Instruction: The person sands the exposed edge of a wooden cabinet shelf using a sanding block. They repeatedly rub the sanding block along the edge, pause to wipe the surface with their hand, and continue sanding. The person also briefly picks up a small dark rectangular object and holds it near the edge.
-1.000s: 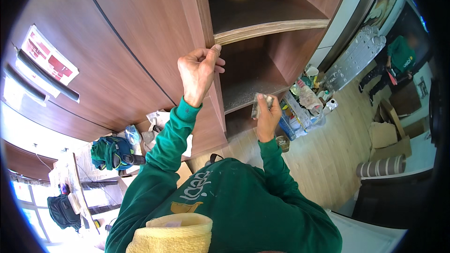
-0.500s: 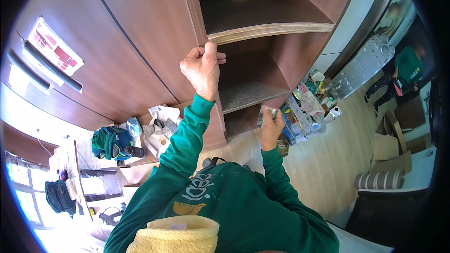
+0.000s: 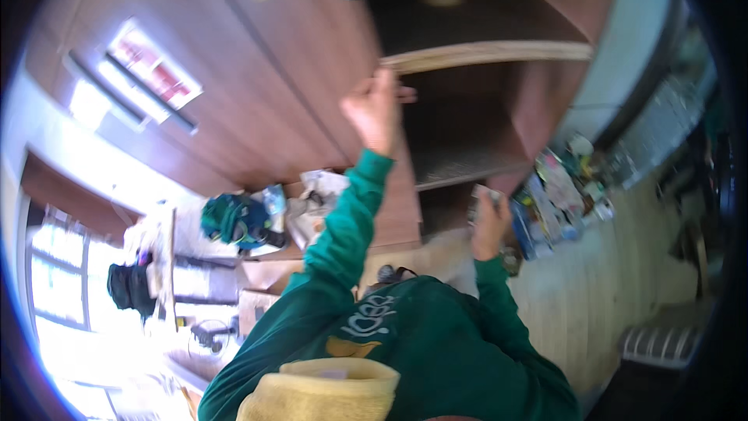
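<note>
My left hand (image 3: 372, 113) is raised at the left end of a shelf's pale front edge (image 3: 491, 54), in an open brown cabinet (image 3: 545, 109). Its thumb points up against the corner and the fingers are curled; what they may hold is hidden and blurred. Lower and to the right, my right hand (image 3: 491, 228) is closed around a small greyish, crumpled-looking piece (image 3: 474, 206), held before the bottom compartment. A roll of pale tape (image 3: 440, 0) lies on the upper shelf, beyond my left hand.
Closed brown doors (image 3: 257, 86) with dark handles stand to the left. A blue-green bag (image 3: 230, 218) and papers lie below them. Right of the cabinet, a pile of mixed supplies (image 3: 557, 199) sits on the wooden floor. A striped roll (image 3: 661, 345) is farther right.
The whole view has shifted, so the cabinet and both hands sit farther right in the picture, with more blur. My left hand stays at the shelf corner; my right still holds the greyish piece.
</note>
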A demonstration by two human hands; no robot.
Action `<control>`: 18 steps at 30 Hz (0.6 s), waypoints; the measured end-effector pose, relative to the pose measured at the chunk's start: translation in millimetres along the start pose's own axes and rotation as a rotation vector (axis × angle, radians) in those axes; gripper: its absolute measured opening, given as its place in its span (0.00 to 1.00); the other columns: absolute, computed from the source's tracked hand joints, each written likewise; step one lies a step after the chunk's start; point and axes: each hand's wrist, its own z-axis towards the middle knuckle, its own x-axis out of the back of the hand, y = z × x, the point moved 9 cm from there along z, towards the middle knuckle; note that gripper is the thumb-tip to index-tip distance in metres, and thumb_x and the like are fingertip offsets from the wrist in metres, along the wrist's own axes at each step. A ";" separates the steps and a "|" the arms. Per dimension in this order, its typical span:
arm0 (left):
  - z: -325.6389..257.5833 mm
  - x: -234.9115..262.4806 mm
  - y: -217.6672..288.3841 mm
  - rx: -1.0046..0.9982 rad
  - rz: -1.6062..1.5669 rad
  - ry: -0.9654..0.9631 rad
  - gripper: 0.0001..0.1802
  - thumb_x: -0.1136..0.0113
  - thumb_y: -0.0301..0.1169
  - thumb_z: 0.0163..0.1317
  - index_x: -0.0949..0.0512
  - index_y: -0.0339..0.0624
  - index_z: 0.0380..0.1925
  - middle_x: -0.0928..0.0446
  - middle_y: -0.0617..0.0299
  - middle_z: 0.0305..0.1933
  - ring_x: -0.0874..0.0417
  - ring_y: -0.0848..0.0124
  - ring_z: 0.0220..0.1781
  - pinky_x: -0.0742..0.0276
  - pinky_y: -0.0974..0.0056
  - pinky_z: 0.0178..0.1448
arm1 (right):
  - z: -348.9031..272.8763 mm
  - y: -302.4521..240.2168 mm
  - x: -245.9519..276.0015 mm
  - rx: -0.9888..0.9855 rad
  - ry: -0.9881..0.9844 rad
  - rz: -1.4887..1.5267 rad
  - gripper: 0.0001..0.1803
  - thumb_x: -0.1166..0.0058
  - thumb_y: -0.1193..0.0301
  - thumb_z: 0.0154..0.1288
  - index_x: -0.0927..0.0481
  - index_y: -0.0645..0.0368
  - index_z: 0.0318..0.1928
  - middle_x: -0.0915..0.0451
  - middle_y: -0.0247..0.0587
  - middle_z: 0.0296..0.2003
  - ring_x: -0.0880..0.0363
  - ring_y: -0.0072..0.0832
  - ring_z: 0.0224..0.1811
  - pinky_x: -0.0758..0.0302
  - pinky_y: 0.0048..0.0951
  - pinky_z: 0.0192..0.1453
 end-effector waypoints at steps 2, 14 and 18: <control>2.6 1.2 -6.3 0.008 -0.042 0.034 0.20 0.35 0.34 0.66 0.21 0.22 0.26 0.19 0.46 0.24 0.12 0.59 0.24 0.12 0.58 0.28 | -0.7 4.3 0.8 -0.031 -0.042 0.115 0.09 0.39 0.64 0.72 0.20 0.54 0.37 0.22 0.26 0.30 0.27 0.14 0.29 0.26 0.23 0.32; -85.2 -65.7 66.9 -0.981 0.698 -0.544 0.33 0.27 0.30 0.51 0.22 0.35 0.59 0.22 0.44 0.62 0.20 0.50 0.64 0.27 0.50 0.70 | 10.8 -15.2 55.9 0.034 0.036 0.157 0.12 0.37 0.63 0.72 0.21 0.57 0.36 0.24 0.26 0.24 0.28 0.13 0.21 0.30 0.20 0.20; -79.4 -126.0 40.3 -1.294 1.198 -0.940 0.49 0.30 0.41 0.55 0.40 0.38 0.76 0.47 0.48 0.82 0.45 0.52 0.83 0.50 0.46 0.84 | 8.5 -12.2 74.9 0.004 0.045 0.164 0.12 0.37 0.63 0.72 0.21 0.57 0.35 0.25 0.25 0.23 0.28 0.13 0.21 0.31 0.20 0.20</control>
